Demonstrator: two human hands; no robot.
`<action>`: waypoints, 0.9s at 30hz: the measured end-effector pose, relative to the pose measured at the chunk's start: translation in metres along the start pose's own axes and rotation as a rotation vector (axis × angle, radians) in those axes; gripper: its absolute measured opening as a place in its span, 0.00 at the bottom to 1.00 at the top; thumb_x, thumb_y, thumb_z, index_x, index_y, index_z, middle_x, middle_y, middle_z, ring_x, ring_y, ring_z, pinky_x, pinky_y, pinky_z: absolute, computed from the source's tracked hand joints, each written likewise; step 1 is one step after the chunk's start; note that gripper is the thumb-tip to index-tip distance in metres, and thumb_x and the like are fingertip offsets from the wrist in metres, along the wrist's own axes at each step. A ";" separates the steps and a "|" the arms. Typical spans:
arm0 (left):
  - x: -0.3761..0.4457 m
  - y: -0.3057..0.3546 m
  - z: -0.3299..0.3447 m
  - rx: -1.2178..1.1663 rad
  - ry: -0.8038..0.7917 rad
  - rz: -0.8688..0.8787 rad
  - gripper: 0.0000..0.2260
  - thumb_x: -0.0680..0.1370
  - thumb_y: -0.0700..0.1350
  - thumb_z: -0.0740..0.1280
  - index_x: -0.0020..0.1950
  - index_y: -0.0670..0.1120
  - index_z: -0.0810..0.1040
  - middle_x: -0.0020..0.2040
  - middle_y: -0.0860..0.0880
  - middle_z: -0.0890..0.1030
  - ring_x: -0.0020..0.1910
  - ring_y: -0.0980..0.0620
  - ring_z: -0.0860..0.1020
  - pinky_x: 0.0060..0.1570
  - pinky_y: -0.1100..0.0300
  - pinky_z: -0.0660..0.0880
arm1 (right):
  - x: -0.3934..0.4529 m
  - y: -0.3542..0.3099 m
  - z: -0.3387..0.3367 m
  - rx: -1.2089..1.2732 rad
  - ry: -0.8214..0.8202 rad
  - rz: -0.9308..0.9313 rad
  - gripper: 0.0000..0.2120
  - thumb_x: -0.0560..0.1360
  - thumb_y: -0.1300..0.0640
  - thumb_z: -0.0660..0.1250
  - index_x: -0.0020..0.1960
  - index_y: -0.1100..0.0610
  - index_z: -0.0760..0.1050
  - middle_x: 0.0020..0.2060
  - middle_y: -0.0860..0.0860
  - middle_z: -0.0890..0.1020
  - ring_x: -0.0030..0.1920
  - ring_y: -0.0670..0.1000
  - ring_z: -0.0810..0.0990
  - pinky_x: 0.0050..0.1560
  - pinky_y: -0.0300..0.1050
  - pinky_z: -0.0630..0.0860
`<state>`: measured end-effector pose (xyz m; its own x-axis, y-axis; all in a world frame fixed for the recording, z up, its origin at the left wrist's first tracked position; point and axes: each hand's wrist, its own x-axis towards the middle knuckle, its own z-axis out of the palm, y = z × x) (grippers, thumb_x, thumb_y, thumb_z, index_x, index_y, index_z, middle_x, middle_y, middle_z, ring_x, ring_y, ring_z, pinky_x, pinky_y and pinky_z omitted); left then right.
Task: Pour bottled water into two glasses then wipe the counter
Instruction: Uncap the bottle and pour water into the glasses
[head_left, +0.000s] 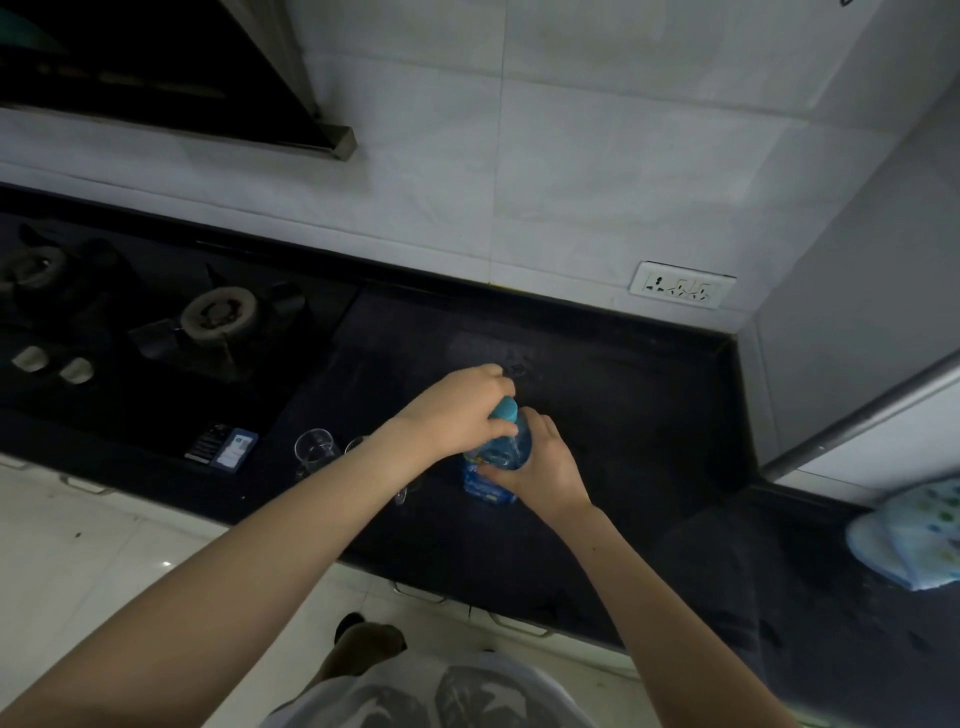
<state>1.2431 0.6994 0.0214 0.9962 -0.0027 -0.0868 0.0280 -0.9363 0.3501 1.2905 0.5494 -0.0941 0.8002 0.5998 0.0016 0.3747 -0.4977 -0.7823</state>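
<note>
On black counter (597, 415) beside stove (218, 317), white tiled wall (519, 182) behind

Single head-worn wide-angle view, looking steeply down and forward, close over the dark counter (597, 415)

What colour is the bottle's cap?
Teal-blue; the cap shows under the left hand in the head view.
</note>
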 end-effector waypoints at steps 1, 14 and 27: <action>0.001 0.001 0.000 0.033 0.000 -0.027 0.19 0.73 0.58 0.69 0.56 0.46 0.77 0.46 0.53 0.74 0.46 0.52 0.76 0.44 0.56 0.76 | 0.000 0.000 0.000 -0.009 0.000 0.005 0.38 0.64 0.45 0.79 0.69 0.51 0.67 0.57 0.45 0.72 0.52 0.42 0.75 0.51 0.37 0.76; 0.005 0.000 -0.004 0.039 -0.040 0.024 0.21 0.75 0.57 0.69 0.62 0.46 0.76 0.51 0.51 0.75 0.48 0.53 0.76 0.48 0.56 0.76 | 0.001 -0.001 -0.001 -0.030 -0.001 0.012 0.39 0.65 0.45 0.79 0.70 0.52 0.66 0.58 0.46 0.72 0.54 0.44 0.75 0.51 0.38 0.76; 0.006 -0.009 -0.011 0.062 -0.014 0.137 0.14 0.75 0.51 0.69 0.59 0.50 0.77 0.48 0.54 0.75 0.47 0.56 0.74 0.46 0.56 0.75 | 0.000 -0.005 -0.001 -0.013 0.023 0.011 0.38 0.64 0.46 0.80 0.68 0.53 0.68 0.56 0.47 0.73 0.52 0.44 0.76 0.51 0.40 0.77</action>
<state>1.2494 0.7119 0.0274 0.9891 -0.1361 -0.0554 -0.1134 -0.9467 0.3014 1.2891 0.5507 -0.0894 0.8151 0.5793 0.0076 0.3712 -0.5122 -0.7745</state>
